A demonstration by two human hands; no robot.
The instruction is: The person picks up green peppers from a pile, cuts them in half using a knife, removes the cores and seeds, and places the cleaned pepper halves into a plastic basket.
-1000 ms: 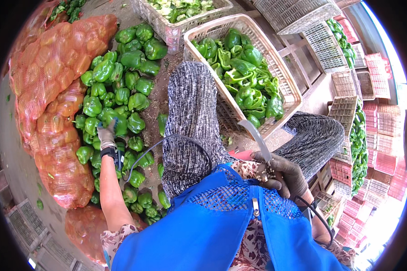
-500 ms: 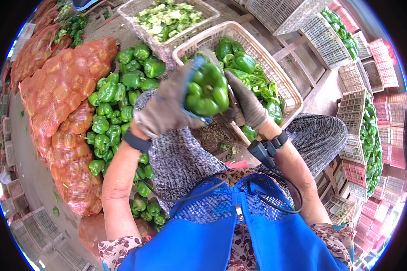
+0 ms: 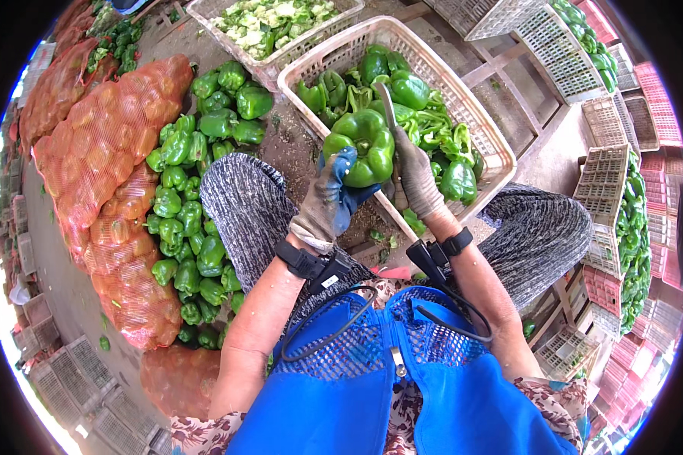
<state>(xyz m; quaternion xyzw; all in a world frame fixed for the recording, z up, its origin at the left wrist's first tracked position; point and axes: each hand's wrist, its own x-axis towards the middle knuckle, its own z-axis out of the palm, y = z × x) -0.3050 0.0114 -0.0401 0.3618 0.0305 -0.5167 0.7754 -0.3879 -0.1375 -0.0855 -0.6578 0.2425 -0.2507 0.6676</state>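
Note:
A large green bell pepper (image 3: 363, 144) rests in my left hand (image 3: 328, 196), its fingers in a grey glove with blue fingertips curled round the underside. My right hand (image 3: 420, 173), gloved in grey, is closed round a knife (image 3: 388, 106); its handle is hidden in the fist and the blade points up and away. The blade stands beside the pepper's right side. Both hands are over the near edge of a pale plastic crate (image 3: 300, 80) that holds whole green peppers (image 3: 410, 89) and cut green pieces (image 3: 425, 125).
Behind the crate, another crate (image 3: 275, 67) holds pale green scraps. To my left lie a heap of green peppers (image 3: 178, 201) and orange mesh sacks (image 3: 114, 129). Stacked crates (image 3: 596, 201) with green peppers stand at right. My knees flank the near space.
My left hand has moved right and nearer, turning from over the pepper to under it. The knife blade now stands upright in my right hand. The view has shifted slightly.

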